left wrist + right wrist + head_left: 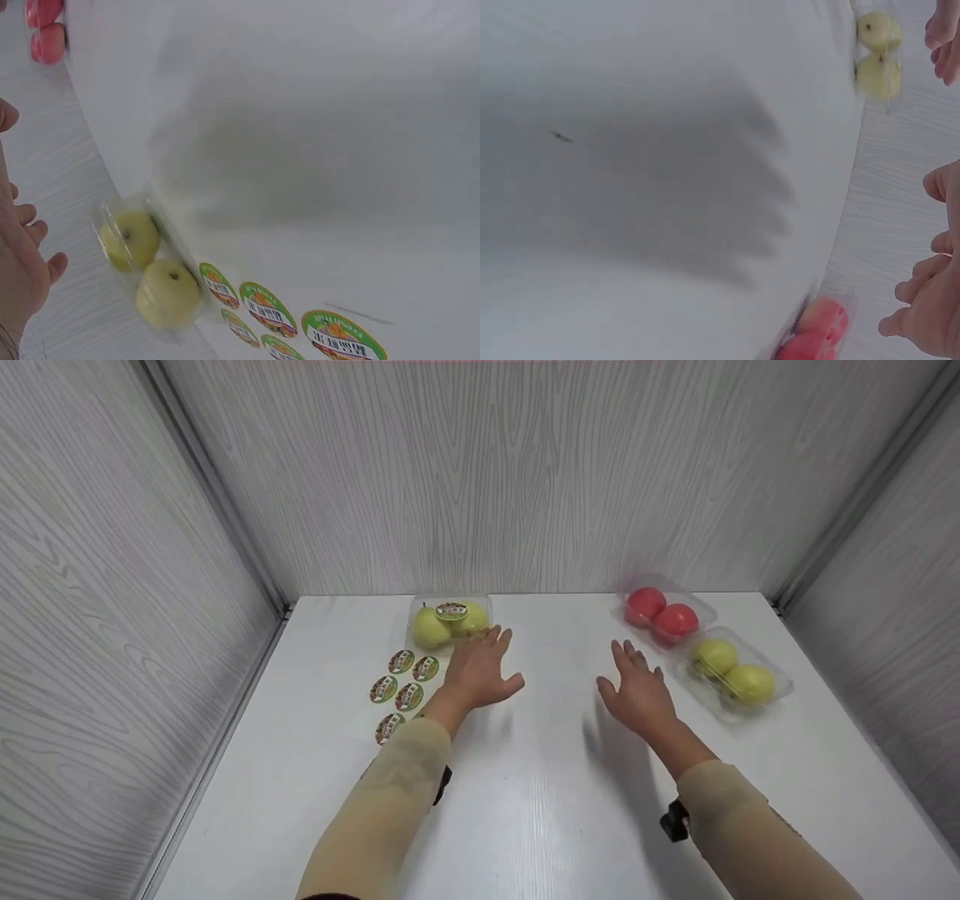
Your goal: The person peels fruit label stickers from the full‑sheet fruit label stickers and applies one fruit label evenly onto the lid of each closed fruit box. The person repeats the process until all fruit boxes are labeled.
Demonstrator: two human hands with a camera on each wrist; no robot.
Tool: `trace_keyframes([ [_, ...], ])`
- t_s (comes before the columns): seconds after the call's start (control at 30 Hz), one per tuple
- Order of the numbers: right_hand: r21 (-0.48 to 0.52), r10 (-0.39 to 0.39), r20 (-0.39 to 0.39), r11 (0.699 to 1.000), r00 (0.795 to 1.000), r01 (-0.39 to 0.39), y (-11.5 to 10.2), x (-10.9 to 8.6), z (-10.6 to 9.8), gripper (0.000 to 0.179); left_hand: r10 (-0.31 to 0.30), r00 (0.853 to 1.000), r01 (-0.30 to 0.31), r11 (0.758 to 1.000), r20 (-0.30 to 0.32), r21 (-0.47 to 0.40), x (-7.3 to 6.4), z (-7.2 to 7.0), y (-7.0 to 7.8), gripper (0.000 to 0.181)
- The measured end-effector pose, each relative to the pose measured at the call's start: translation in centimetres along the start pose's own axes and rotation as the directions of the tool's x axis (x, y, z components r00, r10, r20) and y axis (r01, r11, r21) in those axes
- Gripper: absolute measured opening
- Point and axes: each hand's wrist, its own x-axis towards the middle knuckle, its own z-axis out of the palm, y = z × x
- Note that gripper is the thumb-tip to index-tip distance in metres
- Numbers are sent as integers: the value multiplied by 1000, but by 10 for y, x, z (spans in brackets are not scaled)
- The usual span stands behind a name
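Observation:
My left hand (pixel 478 671) hovers over the white table with fingers spread, just in front of a clear plastic box of two pears (pixel 431 628). An oval fruit label (pixel 451 611) sits on top of that box. Several matching labels (pixel 268 308) lie on the table left of the hand. My right hand (pixel 639 694) is also held above the table, fingers extended and holding nothing. To its right is a clear box with two yellow-green fruits (pixel 748 684). Behind that stands another clear box with two red fruits (pixel 676 622); no label shows on either.
Grey wood-grain panels (pixel 487 472) enclose the white table (pixel 517 825) at the back and both sides. The two boxes on the right stand close together near the table's back right corner.

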Motion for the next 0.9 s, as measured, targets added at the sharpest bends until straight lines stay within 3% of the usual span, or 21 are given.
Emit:
trace_keyframes([
  [0.3,4,67,-40,998,997,-67,29,-27,-19,71,37,998,-36,999,46,-18,22,8,43,83],
  [0.57,17,151,-72,989,986,-150,62,-52,-36,72,108,992,-107,994,62,-17,42,29,82,82],
  [0.73,37,174,-138,985,975,-170,78,-64,-44,69,139,988,-137,990,67,-42,53,41,101,82],
  [0.9,74,237,-144,971,961,-229,94,-74,-48,70,166,984,-163,985,67,-50,64,50,119,81],
])
